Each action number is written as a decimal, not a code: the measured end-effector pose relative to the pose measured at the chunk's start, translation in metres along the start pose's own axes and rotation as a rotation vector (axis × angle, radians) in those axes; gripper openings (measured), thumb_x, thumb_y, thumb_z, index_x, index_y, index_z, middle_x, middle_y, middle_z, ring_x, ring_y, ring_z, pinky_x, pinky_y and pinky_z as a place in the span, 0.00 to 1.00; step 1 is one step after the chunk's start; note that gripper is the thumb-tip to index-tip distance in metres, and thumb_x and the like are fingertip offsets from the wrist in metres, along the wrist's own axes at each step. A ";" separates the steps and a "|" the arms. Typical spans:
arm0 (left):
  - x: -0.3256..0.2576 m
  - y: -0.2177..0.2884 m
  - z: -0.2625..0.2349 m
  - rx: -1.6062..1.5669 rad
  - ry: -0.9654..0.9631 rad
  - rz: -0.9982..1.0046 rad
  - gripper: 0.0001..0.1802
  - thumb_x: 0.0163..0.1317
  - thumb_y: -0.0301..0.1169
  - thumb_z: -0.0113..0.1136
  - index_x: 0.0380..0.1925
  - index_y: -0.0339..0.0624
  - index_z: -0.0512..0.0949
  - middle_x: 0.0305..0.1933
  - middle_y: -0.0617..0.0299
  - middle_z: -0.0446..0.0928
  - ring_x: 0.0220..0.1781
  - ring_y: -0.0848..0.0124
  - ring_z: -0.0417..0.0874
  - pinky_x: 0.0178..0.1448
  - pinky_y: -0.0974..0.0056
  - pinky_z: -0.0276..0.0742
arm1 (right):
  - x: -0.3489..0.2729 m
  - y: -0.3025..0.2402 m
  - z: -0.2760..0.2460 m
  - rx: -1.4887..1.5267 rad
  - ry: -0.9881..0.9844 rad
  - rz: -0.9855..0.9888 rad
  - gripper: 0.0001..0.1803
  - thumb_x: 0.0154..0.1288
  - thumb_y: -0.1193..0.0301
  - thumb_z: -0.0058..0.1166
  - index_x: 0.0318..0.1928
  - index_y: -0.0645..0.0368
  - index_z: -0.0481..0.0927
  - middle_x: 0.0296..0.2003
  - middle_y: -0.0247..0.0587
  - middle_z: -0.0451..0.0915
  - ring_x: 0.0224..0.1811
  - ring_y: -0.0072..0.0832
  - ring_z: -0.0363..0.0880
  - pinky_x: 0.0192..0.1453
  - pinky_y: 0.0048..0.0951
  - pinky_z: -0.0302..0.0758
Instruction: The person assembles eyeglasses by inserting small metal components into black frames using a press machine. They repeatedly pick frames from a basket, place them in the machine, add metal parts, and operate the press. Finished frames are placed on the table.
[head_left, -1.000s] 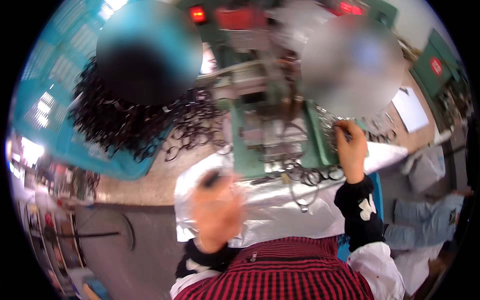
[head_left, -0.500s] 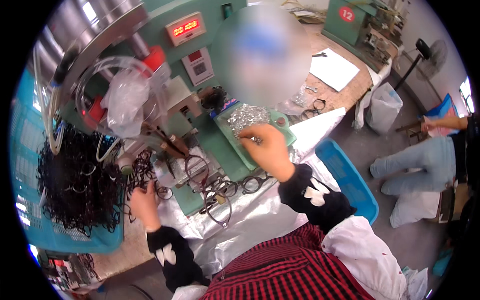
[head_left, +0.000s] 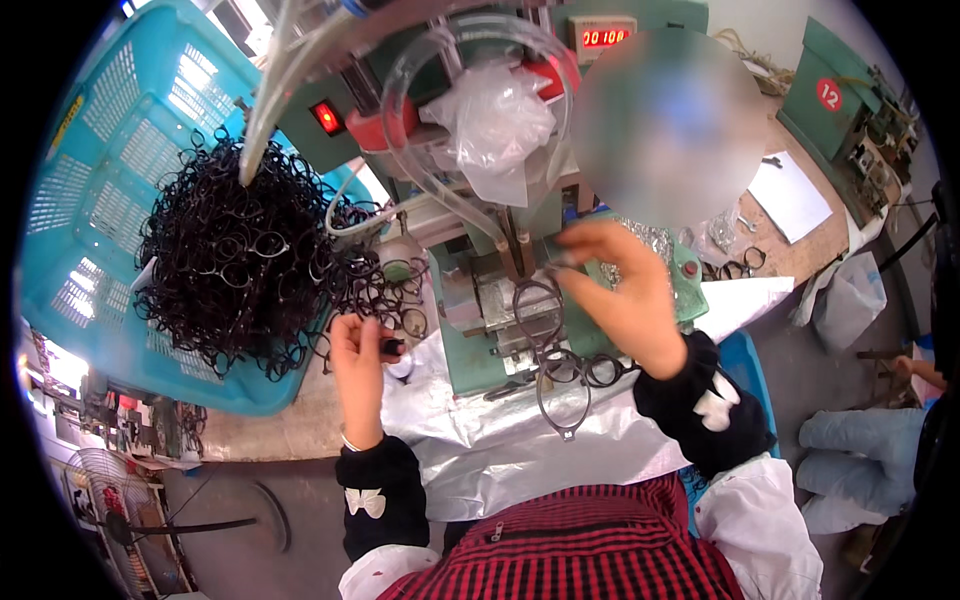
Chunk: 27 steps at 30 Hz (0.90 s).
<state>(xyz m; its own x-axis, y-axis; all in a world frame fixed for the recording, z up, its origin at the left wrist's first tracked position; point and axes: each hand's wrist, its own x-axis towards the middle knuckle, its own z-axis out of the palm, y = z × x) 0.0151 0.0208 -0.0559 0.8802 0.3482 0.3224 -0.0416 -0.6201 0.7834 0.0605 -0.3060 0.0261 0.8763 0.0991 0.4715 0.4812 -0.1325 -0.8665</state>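
1. The person sits at a green machine on a surface. A sheet of clear plastic covers the front of the surface.
2. The left hand is low and to the left of the machine. Its grip is closed on a small black piece, held between the thumb and fingers.
3. The right hand is up at the machine. Its grip is pinched shut on something thin near the machine's middle post. It is too small to tell what it is.
4. A black glasses frame sits on the machine, just left of the right hand. More frames lie at the front of the machine, and one hangs over the plastic.
5. A big heap of black frames fills a blue basket on the left.
6. The step in hand looks like fitting a frame on the machine, with the right hand setting it in place.
7. I think the next move needs a small, careful push to seat the frame, while the left hand brings its piece close.
8. A clear bag and clear tubes hang above the machine.
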 end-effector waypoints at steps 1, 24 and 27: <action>-0.008 -0.016 0.000 -0.205 0.001 -0.045 0.09 0.75 0.32 0.55 0.41 0.37 0.69 0.39 0.57 0.76 0.38 0.71 0.75 0.43 0.67 0.74 | 0.003 0.004 0.015 0.075 0.010 0.033 0.19 0.56 0.80 0.62 0.50 0.66 0.78 0.36 0.37 0.82 0.42 0.23 0.81 0.51 0.25 0.76; 0.000 0.134 0.018 -0.690 0.145 0.777 0.09 0.67 0.20 0.57 0.44 0.31 0.71 0.38 0.47 0.82 0.36 0.60 0.87 0.44 0.61 0.87 | -0.007 -0.033 0.042 0.516 0.052 0.327 0.25 0.61 0.81 0.59 0.60 0.66 0.72 0.41 0.38 0.83 0.45 0.19 0.79 0.53 0.21 0.72; -0.022 0.171 0.014 -0.617 0.185 0.699 0.09 0.67 0.23 0.59 0.43 0.31 0.71 0.37 0.47 0.82 0.35 0.61 0.87 0.44 0.62 0.86 | -0.003 -0.019 0.040 0.402 0.048 0.243 0.22 0.61 0.79 0.61 0.57 0.65 0.76 0.40 0.37 0.84 0.44 0.19 0.80 0.51 0.24 0.74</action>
<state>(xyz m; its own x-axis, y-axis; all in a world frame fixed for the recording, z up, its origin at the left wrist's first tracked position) -0.0046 -0.1031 0.0638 0.4748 0.1770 0.8621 -0.8198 -0.2675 0.5064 0.0478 -0.2641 0.0349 0.9670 0.0651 0.2462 0.2234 0.2472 -0.9429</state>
